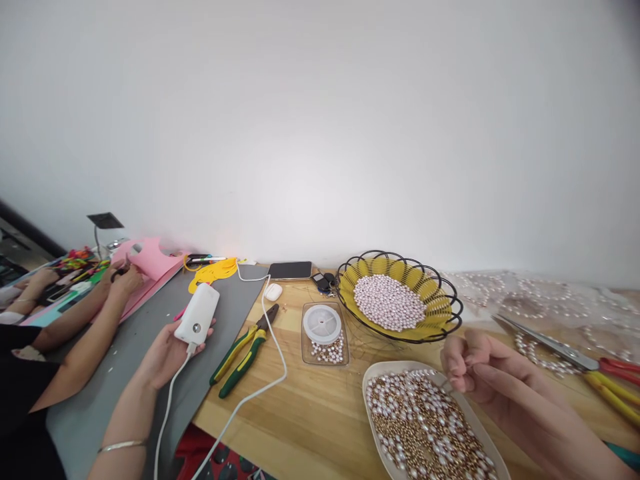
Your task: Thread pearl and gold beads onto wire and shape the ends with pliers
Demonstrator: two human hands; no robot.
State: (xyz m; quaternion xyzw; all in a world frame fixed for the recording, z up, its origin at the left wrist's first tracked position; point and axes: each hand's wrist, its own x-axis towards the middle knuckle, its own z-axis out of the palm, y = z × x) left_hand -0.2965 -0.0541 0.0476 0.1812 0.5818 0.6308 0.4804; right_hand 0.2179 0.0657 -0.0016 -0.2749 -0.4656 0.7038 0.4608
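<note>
A white power bank [199, 312] with a white cable plugged into its lower end rests in my left hand [167, 357], raised over the edge of the grey mat. My fingers curl around its underside and sides. On the right, my right hand [493, 373] is pinched shut above the cream tray [369, 407]. Whatever sits between those fingertips is too small to make out. Strands of gold and pearl-coloured beads [425, 427] fill the tray. Behind it stands a yellow basket with black wire rim [440, 327], holding loose pale pearl beads [389, 301].
Green-and-yellow pliers [245, 353], a clear box [306, 353] with a white spool [323, 325], a phone [290, 270] and a white earbud case [273, 292] lie mid-table. Scissors [565, 350] and bagged pearl strands [530, 293] are right. A co-worker's hands [125, 277] cut pink sheets [155, 263].
</note>
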